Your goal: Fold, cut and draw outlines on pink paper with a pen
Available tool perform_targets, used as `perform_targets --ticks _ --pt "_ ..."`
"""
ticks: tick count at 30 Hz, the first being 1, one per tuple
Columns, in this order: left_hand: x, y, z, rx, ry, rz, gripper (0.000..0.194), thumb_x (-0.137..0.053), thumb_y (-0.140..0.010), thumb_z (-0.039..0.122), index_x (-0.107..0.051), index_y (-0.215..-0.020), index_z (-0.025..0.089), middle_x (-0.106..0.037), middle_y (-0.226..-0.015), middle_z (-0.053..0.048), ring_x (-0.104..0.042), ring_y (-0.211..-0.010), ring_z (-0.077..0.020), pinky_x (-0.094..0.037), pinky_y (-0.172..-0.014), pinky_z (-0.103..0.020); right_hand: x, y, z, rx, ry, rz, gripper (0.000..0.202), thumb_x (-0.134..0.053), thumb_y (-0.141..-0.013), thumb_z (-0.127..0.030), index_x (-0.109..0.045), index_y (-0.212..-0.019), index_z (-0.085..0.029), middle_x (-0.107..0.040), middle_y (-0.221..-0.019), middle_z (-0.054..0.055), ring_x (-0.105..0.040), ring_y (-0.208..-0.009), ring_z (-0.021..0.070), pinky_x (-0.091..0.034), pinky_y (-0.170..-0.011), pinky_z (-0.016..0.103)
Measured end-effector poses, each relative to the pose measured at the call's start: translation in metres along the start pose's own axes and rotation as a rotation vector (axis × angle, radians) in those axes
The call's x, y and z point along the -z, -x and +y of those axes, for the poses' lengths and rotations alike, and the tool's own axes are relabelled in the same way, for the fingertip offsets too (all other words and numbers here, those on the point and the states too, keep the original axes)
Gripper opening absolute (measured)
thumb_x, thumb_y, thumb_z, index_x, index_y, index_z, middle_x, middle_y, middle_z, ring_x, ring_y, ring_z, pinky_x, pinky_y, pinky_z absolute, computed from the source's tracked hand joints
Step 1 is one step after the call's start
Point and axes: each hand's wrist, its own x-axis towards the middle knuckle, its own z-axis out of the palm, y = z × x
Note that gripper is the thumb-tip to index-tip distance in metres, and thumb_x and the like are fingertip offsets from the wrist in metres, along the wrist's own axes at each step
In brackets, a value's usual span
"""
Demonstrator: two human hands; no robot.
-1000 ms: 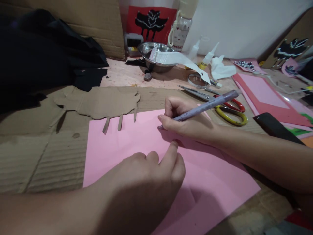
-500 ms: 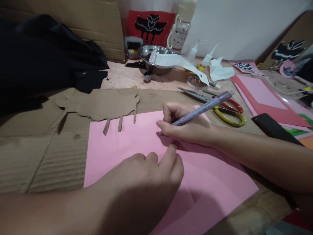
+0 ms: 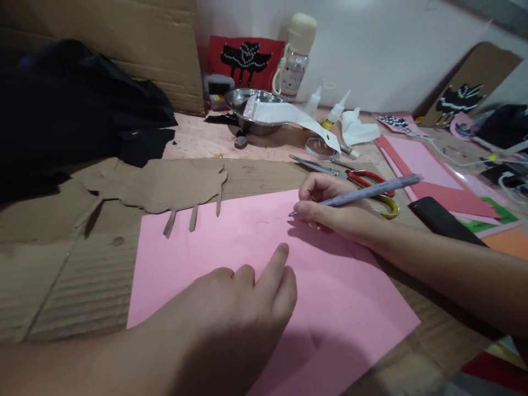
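Observation:
A pink sheet of paper (image 3: 198, 247) lies on the cardboard, with a few faint thin lines near its upper middle. My right hand (image 3: 330, 206) is closed around a pale purple pen (image 3: 371, 190); the tip is at the paper, just right of those lines, but whether it touches I cannot tell. My left hand (image 3: 243, 302) rests on the paper below the lines, holding nothing, its index finger stretched out and the others partly bent. A brown cardboard cutout (image 3: 165, 187) with thin strips overlaps the sheet's upper left edge.
Scissors (image 3: 371, 177) with red and yellow handles lie behind my right hand. A metal bowl (image 3: 256, 110), a bottle (image 3: 295, 66) and glue bottles (image 3: 336, 113) stand at the back. Black fabric (image 3: 61, 110) covers the left. A black phone-like object (image 3: 441, 220) and coloured papers (image 3: 449, 181) are at right.
My right hand has shifted right with the pen, uncovering faint lines on the pink paper. The pen now leans flatter. My left hand stays on the sheet; the view has tilted slightly.

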Motion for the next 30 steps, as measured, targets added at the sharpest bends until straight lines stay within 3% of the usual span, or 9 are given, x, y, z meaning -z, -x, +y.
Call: perform_targets --ticks 6,11,15,22,30 --pt "-0.008 0.003 0.003 0.031 -0.011 0.020 0.051 -0.055 -0.093 0.028 -0.064 -0.139 0.011 -0.066 -0.152 -0.025 -0.069 -0.057 -0.0197 -0.049 -0.047 -0.034 -0.006 -0.001 0.001 0.072 0.129 0.018 0.037 -0.080 -0.090 -0.037 -0.049 -0.076 -0.023 -0.055 -0.064 -0.006 -0.048 -0.054 0.0094 -0.034 -0.046 0.021" --pt "-0.006 -0.004 -0.001 -0.049 -0.021 0.105 0.047 -0.052 -0.087 0.025 -0.076 -0.123 0.009 -0.075 -0.137 -0.026 -0.067 -0.047 -0.0189 -0.051 -0.039 -0.032 -0.011 -0.005 0.000 0.076 0.180 0.028 0.030 -0.069 -0.085 -0.027 -0.044 -0.069 -0.025 -0.051 -0.059 -0.006 -0.045 -0.052 0.0097 -0.033 -0.045 0.022" --pt "-0.004 -0.006 0.000 -0.027 -0.045 0.140 0.051 -0.050 -0.081 0.023 -0.080 -0.121 0.011 -0.076 -0.136 -0.025 -0.066 -0.044 -0.0200 -0.050 -0.033 -0.033 -0.013 -0.006 -0.002 0.087 0.150 0.001 0.029 -0.068 -0.083 -0.027 -0.044 -0.068 -0.026 -0.051 -0.059 -0.006 -0.047 -0.052 0.0101 -0.035 -0.045 0.023" --pt "0.001 -0.005 -0.001 -0.081 -0.092 0.082 0.053 -0.046 -0.086 0.019 -0.080 -0.126 0.011 -0.073 -0.140 -0.025 -0.074 -0.054 -0.0224 -0.058 -0.039 -0.032 -0.015 -0.003 -0.001 0.063 0.137 0.004 0.027 -0.067 -0.083 -0.027 -0.044 -0.069 -0.026 -0.050 -0.058 -0.006 -0.046 -0.050 0.0100 -0.037 -0.046 0.025" --pt "-0.002 -0.003 -0.001 -0.075 -0.047 0.078 0.054 -0.048 -0.082 0.019 -0.079 -0.124 0.006 -0.071 -0.139 -0.031 -0.073 -0.050 -0.0253 -0.056 -0.034 -0.035 -0.012 -0.006 -0.002 0.102 0.207 -0.013 0.029 -0.067 -0.084 -0.029 -0.043 -0.067 -0.026 -0.048 -0.058 -0.006 -0.044 -0.052 0.0102 -0.032 -0.046 0.024"
